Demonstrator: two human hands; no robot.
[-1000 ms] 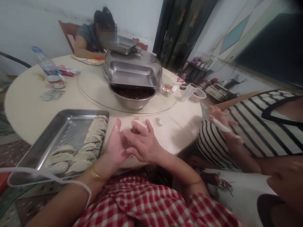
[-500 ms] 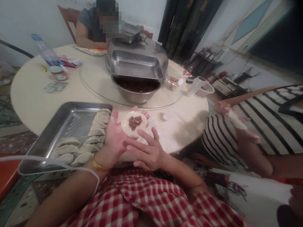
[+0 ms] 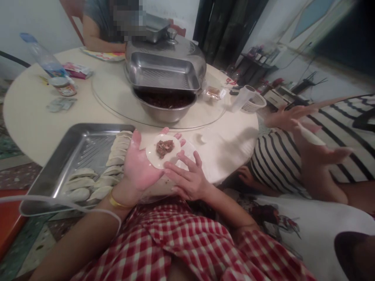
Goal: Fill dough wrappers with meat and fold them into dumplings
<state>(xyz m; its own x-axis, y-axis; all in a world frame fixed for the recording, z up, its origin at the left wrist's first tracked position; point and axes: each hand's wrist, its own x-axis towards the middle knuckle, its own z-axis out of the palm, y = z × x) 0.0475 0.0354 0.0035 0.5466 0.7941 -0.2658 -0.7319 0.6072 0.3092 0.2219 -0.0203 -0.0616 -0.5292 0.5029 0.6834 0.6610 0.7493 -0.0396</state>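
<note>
On the upturned palm of my left hand (image 3: 139,166) lies a round dumpling wrapper (image 3: 154,158), flat and unfolded. A clump of brown meat filling (image 3: 164,149) sits at its middle. My right hand (image 3: 191,177) is beside it with fingers spread, the fingertips at the wrapper's lower right edge; whether they touch it I cannot tell. Left of my hands, a metal tray (image 3: 66,150) holds folded dumplings (image 3: 118,150) in rows along its right side and near end. Beyond, a steel bowl (image 3: 165,113) contains dark filling.
An empty-looking metal pan (image 3: 164,72) rests tilted over the bowl, against a large lidded pot (image 3: 187,50). A bottle (image 3: 48,60) and a jar (image 3: 63,86) stand at left. At right, a co-worker in stripes holds a wrapper (image 3: 310,134). Another person sits across the table. A white cable crosses my left forearm.
The view has shifted slightly, and my right fingers have drawn a little off my left palm toward the wrapper's edge. The co-worker's hands at right have risen and spread.
</note>
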